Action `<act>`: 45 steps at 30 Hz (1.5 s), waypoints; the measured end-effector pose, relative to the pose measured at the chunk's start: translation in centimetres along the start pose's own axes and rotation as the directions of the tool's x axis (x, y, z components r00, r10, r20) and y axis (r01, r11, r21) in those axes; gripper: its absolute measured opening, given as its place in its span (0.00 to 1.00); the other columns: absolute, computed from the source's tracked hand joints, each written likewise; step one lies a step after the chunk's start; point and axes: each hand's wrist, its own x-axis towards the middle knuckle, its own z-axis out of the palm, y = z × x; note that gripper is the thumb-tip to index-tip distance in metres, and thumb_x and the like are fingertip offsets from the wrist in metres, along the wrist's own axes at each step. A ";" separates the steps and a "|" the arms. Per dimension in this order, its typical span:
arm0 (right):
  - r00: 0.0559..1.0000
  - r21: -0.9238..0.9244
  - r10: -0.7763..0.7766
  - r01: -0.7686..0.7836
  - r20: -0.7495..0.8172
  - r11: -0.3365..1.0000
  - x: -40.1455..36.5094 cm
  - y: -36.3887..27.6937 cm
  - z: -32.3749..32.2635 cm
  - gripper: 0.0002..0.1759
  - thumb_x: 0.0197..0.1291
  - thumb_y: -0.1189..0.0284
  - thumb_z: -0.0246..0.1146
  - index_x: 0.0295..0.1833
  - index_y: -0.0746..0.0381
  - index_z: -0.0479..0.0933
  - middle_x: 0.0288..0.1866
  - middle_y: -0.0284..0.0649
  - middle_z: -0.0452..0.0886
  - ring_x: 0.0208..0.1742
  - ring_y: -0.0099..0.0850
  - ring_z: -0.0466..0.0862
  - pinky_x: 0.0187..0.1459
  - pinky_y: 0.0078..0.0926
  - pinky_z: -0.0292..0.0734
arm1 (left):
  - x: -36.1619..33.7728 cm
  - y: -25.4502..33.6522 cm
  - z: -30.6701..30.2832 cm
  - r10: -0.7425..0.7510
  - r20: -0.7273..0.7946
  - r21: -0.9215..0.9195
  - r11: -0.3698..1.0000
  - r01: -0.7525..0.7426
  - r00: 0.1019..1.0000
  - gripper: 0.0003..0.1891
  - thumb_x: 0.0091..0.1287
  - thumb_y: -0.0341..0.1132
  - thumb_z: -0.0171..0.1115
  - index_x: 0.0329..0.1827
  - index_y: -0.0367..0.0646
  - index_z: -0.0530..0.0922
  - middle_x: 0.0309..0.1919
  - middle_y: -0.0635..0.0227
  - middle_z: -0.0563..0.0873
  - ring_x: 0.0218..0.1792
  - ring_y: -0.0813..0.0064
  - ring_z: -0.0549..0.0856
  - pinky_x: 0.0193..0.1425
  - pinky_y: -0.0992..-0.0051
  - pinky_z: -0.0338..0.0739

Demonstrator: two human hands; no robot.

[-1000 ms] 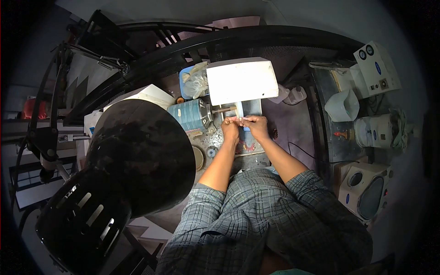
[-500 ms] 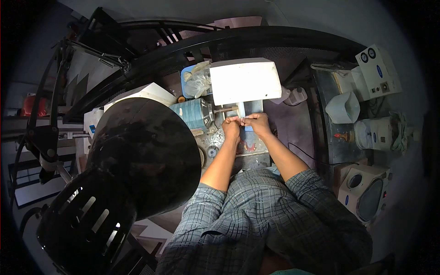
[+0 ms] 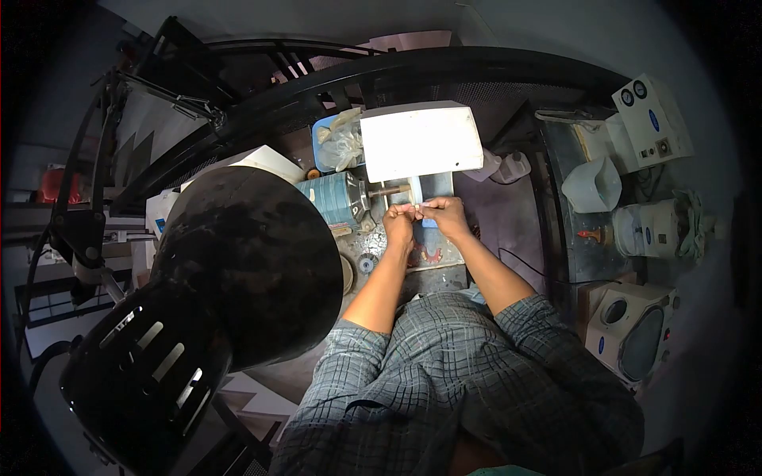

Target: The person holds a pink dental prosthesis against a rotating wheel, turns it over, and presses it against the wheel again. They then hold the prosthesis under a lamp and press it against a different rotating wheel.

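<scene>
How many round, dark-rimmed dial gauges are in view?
2. Both are near the top of the white, box-shaped machine at upper right: the left gauge and the right gauge. The large black lampshade may hide others.

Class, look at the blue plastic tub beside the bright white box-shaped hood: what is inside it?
The blue plastic tub holds crumpled, translucent plastic. This covers the tub's floor, so whatever might lie beneath cannot be seen.

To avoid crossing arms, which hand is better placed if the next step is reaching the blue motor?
Left, I judge: the left hand is nearer the blue motor; the right hand lies beyond it.
</scene>
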 end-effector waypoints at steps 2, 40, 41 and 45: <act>1.000 -0.018 -0.015 0.015 0.000 1.000 0.2 0.3 0.0 0.02 0.46 0.82 0.64 0.27 0.72 0.79 0.26 0.41 0.82 0.27 0.23 0.79 0.33 0.19 0.75 | 0.1 -0.1 -0.2 0.000 0.016 0.001 1.000 0.000 1.000 0.06 0.60 0.16 0.50 0.30 0.36 0.67 0.24 0.61 0.77 0.23 0.74 0.76 0.31 0.76 0.74; 0.976 0.081 0.212 -0.207 -0.050 0.975 0.2 -1.4 1.0 0.04 0.46 0.83 0.63 0.28 0.74 0.76 0.24 0.47 0.81 0.24 0.29 0.82 0.28 0.20 0.78 | 0.9 0.5 -0.1 -0.074 -0.095 0.082 0.993 0.082 0.993 0.05 0.52 0.15 0.50 0.27 0.33 0.72 0.21 0.59 0.79 0.19 0.74 0.78 0.24 0.78 0.73; 0.979 0.076 0.200 -0.196 -0.051 0.978 0.1 -1.4 1.1 0.04 0.46 0.83 0.63 0.28 0.74 0.76 0.24 0.47 0.81 0.24 0.29 0.82 0.28 0.20 0.78 | 0.6 0.9 -0.1 -0.067 -0.086 0.076 0.994 0.074 0.994 0.05 0.52 0.15 0.50 0.27 0.33 0.72 0.21 0.59 0.79 0.19 0.74 0.78 0.24 0.78 0.73; 0.984 0.051 0.175 -0.174 -0.026 0.984 -1.4 -3.4 2.2 0.03 0.49 0.83 0.62 0.30 0.74 0.77 0.26 0.45 0.81 0.26 0.28 0.82 0.32 0.20 0.78 | -1.2 3.8 0.2 -0.059 -0.004 0.078 0.995 0.059 0.998 0.06 0.56 0.16 0.45 0.30 0.33 0.71 0.23 0.58 0.78 0.22 0.73 0.76 0.29 0.75 0.74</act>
